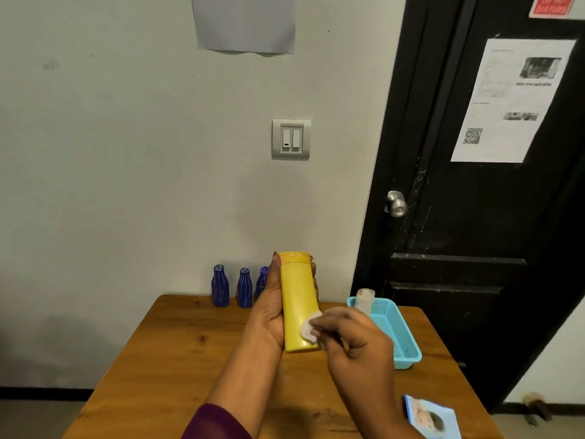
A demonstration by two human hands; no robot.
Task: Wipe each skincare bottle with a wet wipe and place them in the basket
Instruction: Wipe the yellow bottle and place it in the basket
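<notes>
The basket sits on the right side of the table and holds one clear bottle, upright at its far end. Three blue bottles stand in a row at the table's far edge, the right one partly hidden. A red sign on the door seems to read "DO NOT DISTURB". Below it a sheet carries a QR code, its print too small to read. A packet lies at the near right corner.

The left hand grips the yellow bottle upright above the table. The right hand pinches a white wipe against the bottle's lower side.
</notes>
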